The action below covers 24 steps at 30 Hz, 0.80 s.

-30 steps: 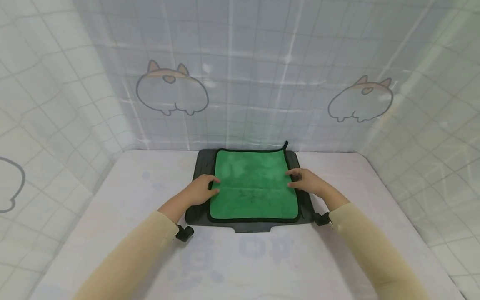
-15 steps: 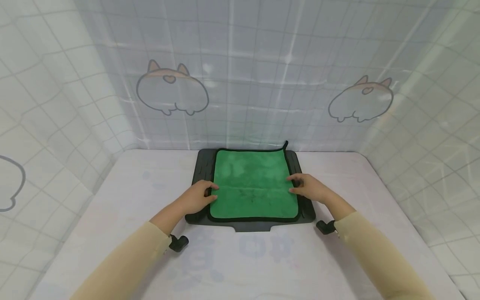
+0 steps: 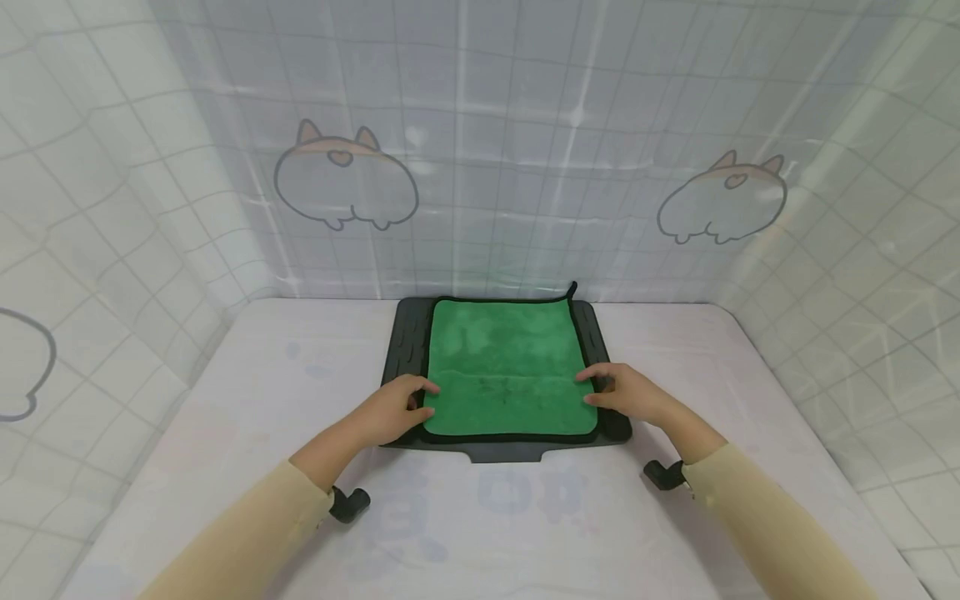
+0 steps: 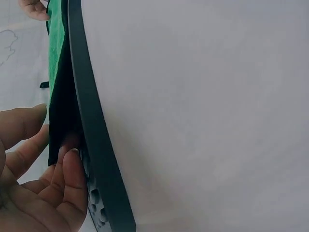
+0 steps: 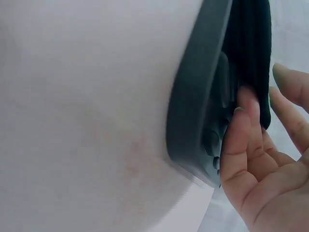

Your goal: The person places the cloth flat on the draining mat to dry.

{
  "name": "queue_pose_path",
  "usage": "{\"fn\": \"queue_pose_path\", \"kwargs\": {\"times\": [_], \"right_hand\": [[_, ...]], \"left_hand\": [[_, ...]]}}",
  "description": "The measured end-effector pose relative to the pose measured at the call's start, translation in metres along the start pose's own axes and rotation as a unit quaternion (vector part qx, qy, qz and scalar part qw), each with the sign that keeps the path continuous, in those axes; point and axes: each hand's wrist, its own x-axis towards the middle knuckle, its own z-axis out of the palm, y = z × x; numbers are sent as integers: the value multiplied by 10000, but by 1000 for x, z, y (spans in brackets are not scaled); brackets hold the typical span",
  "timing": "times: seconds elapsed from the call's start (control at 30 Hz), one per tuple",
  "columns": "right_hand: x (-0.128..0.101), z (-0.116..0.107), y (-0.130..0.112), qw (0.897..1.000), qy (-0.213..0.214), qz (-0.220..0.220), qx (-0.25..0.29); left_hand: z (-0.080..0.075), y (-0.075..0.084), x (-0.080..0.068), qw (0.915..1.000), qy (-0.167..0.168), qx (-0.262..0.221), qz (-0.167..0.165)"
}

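Observation:
A green cloth (image 3: pixel 502 342) with black edging and a dark underside is spread over a black tray (image 3: pixel 506 454). My left hand (image 3: pixel 393 408) holds the cloth's left edge near the front corner. In the left wrist view, the left hand (image 4: pixel 48 183) has some fingers beneath the raised edge and the thumb on the green side. My right hand (image 3: pixel 630 392) is at the opposite edge, thumb and forefinger over the green face. In the right wrist view, fingers of the right hand (image 5: pixel 270 164) reach under the lifted cloth (image 5: pixel 263 63), above the ridged tray (image 5: pixel 193 101).
The tray lies on a pale table cover (image 3: pixel 480 533), close to the back curtain (image 3: pixel 525 167). A black loop (image 3: pixel 572 290) sticks up at the cloth's back right corner. Small black wrist devices (image 3: pixel 349 505) sit at both sleeves.
Both hands have slid along the cloth's sides toward me. The cloth's front left edge has shifted slightly inward, while the tray has stayed in place.

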Motion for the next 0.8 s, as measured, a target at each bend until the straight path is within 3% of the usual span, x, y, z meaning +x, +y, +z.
{"fn": "queue_pose_path", "kwargs": {"times": [0.33,0.6,0.8], "right_hand": [[-6,4,4,9993,-286,-109,220],[-12,-1,4,9980,-510,-116,351],[-14,0,5,9971,-621,-157,421]], "left_hand": [[5,2,-7,9999,-10,-148,-39],[3,0,-10,9985,-77,-480,-260],[5,1,-10,9993,-146,-239,-249]]}}
